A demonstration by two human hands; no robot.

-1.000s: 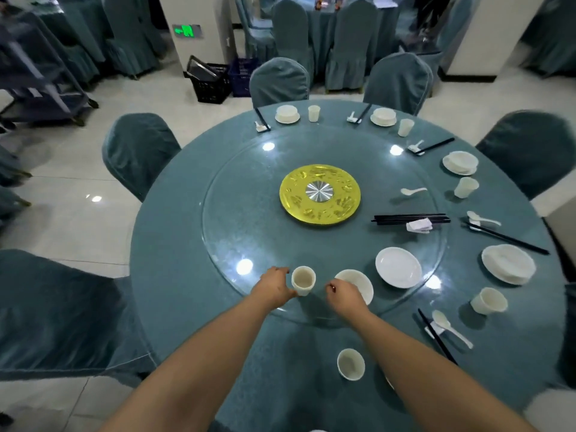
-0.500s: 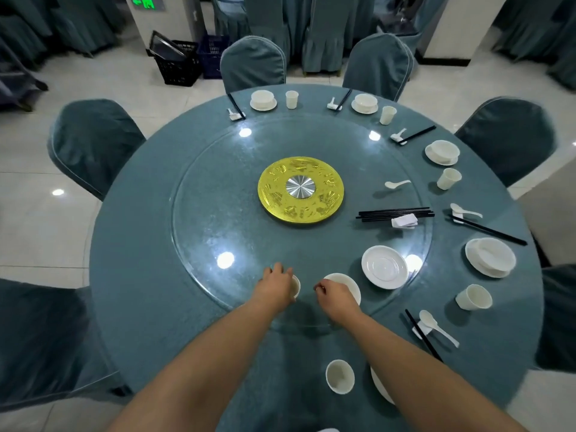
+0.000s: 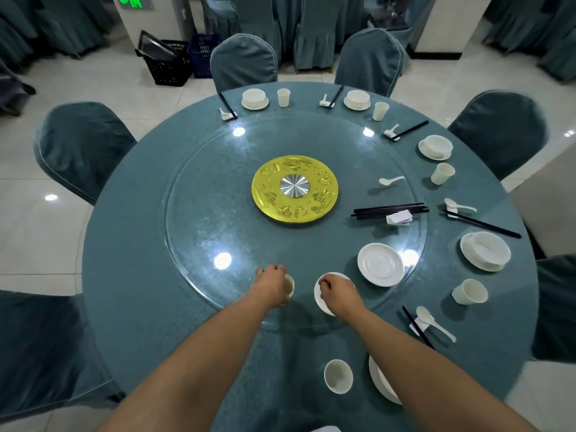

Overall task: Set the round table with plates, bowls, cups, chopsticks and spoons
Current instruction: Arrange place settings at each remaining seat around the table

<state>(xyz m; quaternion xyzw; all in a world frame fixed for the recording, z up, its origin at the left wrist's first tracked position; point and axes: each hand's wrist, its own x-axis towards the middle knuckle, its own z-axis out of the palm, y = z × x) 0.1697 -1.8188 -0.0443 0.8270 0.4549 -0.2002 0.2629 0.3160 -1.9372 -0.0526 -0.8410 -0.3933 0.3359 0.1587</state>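
On the near edge of the glass turntable (image 3: 193,219) my left hand (image 3: 270,283) grips a white cup (image 3: 289,285), which is mostly hidden behind the hand. My right hand (image 3: 338,291) pinches the rim of a white bowl (image 3: 321,299) beside it. To the right on the glass lie a white plate (image 3: 381,265), a bundle of black chopsticks (image 3: 389,210) with white rests, and a loose spoon (image 3: 391,181). In front of me on the cloth stand a cup (image 3: 338,376) and a plate (image 3: 378,383) partly under my right forearm.
A gold disc (image 3: 294,190) sits at the turntable's centre. Set places with bowls on plates, cups, spoons and chopsticks ring the far and right edge of the round table (image 3: 131,244). Covered chairs (image 3: 81,148) surround it. Black crates (image 3: 168,65) stand on the floor behind.
My left hand has closed round the cup, and my right hand has moved onto the bowl's rim. The view has tilted down and drawn back a little.
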